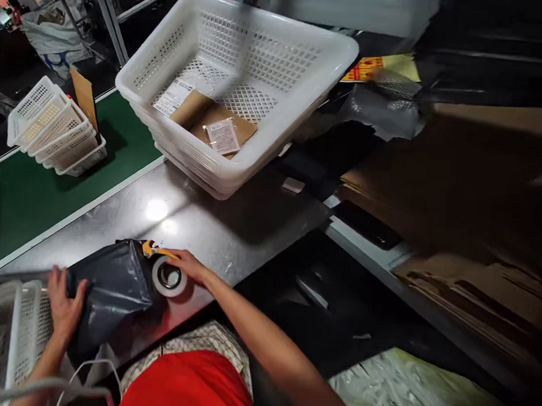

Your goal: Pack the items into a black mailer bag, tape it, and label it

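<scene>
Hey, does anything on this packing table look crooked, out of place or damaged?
The stack of white baskets sits tilted, its near corner overhanging the steel table's edge. Nothing looks damaged; the left hand steadies the grey parcel, the right hand on the tape dispenser.

Steel worktop [214,224], bare metal, glare spots at centre. On it: stack of white perforated baskets [256,141] at far edge; dark grey poly mailer [110,285] near front; tape dispenser [168,276] touching mailer; white basket [1,333] front left; small pale scrap [293,185], possibly a label.
</scene>
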A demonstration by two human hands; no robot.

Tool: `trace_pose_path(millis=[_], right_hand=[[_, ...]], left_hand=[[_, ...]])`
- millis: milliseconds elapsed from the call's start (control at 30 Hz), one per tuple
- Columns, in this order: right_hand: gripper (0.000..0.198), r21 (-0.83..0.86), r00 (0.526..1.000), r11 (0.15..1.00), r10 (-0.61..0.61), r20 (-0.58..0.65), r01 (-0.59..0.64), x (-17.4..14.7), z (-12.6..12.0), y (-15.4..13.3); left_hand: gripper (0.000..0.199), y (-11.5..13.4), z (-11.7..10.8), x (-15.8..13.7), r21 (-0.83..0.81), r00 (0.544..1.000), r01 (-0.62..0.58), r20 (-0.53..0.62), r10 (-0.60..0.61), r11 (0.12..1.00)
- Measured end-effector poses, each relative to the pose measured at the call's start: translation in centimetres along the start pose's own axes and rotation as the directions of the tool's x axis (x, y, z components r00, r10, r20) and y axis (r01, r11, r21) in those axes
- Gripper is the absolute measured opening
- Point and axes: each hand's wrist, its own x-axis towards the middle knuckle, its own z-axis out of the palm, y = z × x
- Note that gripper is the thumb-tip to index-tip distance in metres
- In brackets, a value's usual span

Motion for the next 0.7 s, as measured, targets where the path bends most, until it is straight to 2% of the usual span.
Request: trace_pose_path(millis=[33,67,100,133,167,233,267,333,400,433,467,500,567,600,633,700], right_hand=[[0.087,0.0,0.999,1.0,0.013,0.044,-0.013,2.9,-0.4,-1.4],[0.082,-0.004,0.995,1.0,0.031,0.09,-0.031,5.6,-0.8,-2.8],[0.077,-0.009,0.991,0.999,0.047,0.128,-0.046,7.8,-1.1,-4.1],[0.074,-0.018,0.986,0.998,0.062,0.157,-0.06,9.2,-1.5,-5.1],[0.073,-0.028,0.982,0.997,0.073,0.172,-0.069,9.7,-1.8,-5.7],[0.082,-0.044,0.985,0.996,0.08,0.156,-0.074,7.8,-2.4,-5.7],[0.089,-0.052,0.988,0.996,0.082,0.13,-0.075,5.4,-2.6,-4.9],[0.105,-0.064,0.994,0.994,0.088,0.06,-0.084,-1.3,-2.1,-2.3],[0.11,-0.078,0.992,0.989,0.124,0.018,-0.122,-8.6,-0.2,1.3],[0.106,-0.071,0.989,0.986,0.15,0.018,-0.148,-11.7,1.2,3.3],[0.098,-0.019,0.99,0.99,0.137,-0.042,-0.138,-14.0,3.0,5.1],[0.091,0.018,0.99,0.99,0.137,-0.038,-0.136,-15.2,4.9,6.6],[0.09,0.048,0.989,0.992,0.117,-0.086,-0.113,-14.3,8.3,8.1],[0.094,0.033,0.99,0.994,0.11,-0.091,-0.108,-12.2,9.4,7.9],[0.099,0.017,0.99,0.995,0.098,-0.097,-0.097,-9.3,9.9,7.2],[0.096,0.024,0.995,0.998,0.067,-0.077,-0.065,-2.0,9.0,4.5]], left_hand=[[0.095,-0.6,0.0,-1.0,0.001,0.969,-0.237,0.064,0.237,0.971],[0.093,-1.1,0.0,-1.8,0.0,0.879,-0.454,0.166,0.447,0.891],[0.095,-1.5,0.1,-2.4,0.0,0.772,-0.6,0.261,0.579,0.8],[0.097,-1.8,0.2,-2.7,0.013,0.696,-0.681,0.323,0.642,0.732],[0.099,-1.9,0.4,-2.9,0.04,0.664,-0.715,0.349,0.661,0.698],[0.097,-1.9,0.7,-2.8,0.09,0.674,-0.715,0.35,0.65,0.693],[0.094,-1.9,0.8,-2.7,0.096,0.678,-0.711,0.352,0.645,0.696],[0.092,-1.8,1.0,-2.6,0.076,0.67,-0.713,0.367,0.645,0.698],[0.092,-2.0,0.9,-2.6,0.048,0.663,-0.708,0.388,0.64,0.704],[0.091,-2.1,0.9,-2.8,0.039,0.664,-0.703,0.397,0.634,0.711],[0.09,-2.2,0.8,-3.1,0.035,0.668,-0.694,0.404,0.625,0.719],[0.089,-2.0,0.7,-3.4,0.032,0.675,-0.683,0.409,0.614,0.73],[0.085,-1.0,0.7,-3.9,0.045,0.722,-0.631,0.399,0.565,0.775],[0.083,0.0,0.8,-4.1,0.067,0.773,-0.572,0.377,0.51,0.818],[0.081,1.3,1.0,-4.1,0.096,0.837,-0.483,0.343,0.427,0.87],[0.082,4.6,1.8,-3.7,0.162,0.959,-0.205,0.229,0.166,0.965]])
